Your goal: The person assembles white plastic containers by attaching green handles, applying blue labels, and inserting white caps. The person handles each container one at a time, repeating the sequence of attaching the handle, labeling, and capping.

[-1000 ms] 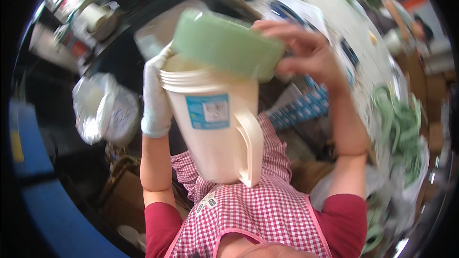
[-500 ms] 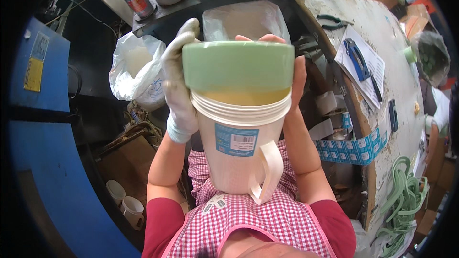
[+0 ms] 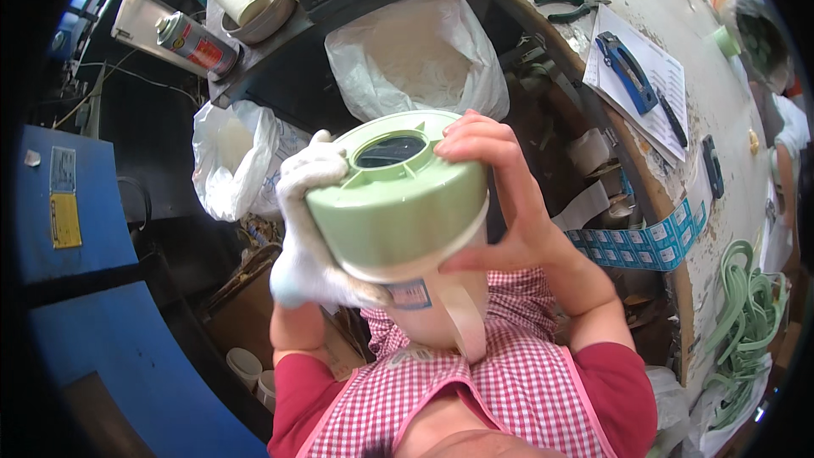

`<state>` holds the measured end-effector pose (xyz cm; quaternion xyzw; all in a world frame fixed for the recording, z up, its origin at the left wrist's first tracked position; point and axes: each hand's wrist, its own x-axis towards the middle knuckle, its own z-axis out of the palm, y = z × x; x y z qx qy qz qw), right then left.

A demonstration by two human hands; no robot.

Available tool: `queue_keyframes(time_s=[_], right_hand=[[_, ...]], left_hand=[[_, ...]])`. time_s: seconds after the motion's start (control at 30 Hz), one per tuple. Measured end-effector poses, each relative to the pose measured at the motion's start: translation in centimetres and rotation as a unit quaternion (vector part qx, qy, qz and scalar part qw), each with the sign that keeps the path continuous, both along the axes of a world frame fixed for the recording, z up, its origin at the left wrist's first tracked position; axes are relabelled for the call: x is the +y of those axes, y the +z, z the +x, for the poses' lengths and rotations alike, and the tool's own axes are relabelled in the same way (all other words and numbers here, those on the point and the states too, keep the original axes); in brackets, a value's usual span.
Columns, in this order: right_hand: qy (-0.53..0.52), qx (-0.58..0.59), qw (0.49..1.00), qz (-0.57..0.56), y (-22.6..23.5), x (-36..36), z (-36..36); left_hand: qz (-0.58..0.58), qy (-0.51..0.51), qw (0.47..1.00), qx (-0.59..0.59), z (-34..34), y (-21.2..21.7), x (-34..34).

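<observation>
Green lid [image 3: 398,225] capping cream pitcher [image 3: 420,326], upright against apron [image 3: 526,377], handle near side. Half second ago, ridged rim showed beneath lid; now covered, so lid appears seated, though tightness unclear. Gloved left hand [image 3: 307,220] wrapped around lid's left side; bare right hand [image 3: 513,195] clasping right edge, fingers atop, thumb below. Far: plastic-lined bag [image 3: 352,68]. Right: worn workbench [image 3: 712,76], pliers [image 3: 570,10], label strip [image 3: 649,246].
</observation>
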<state>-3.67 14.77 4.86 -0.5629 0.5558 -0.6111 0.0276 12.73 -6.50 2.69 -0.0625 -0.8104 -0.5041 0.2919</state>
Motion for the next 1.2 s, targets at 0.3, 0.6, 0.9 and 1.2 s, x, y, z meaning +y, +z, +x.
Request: queue_keyframes(time_s=[0.3,0.6,0.9,1.2], right_hand=[[-0.104,0.03,0.985,0.132,-1.3,0.5,0.3],[-0.04,-0.017,0.985,0.165,-3.2,2.6,-1.8],[-0.178,0.009,0.98,0.092,-7.7,3.3,-4.1],[-0.517,0.324,0.761,0.22,-0.5,28.8,-13.5]], left_hand=[[0.113,0.067,0.983,-0.129,-2.3,-0.6,3.0],[0.211,0.13,0.969,-0.017,-4.3,-4.6,3.4],[0.392,0.071,0.914,-0.081,-7.2,-3.2,9.3],[-0.028,-0.033,0.992,-0.118,2.2,-3.0,10.6]])
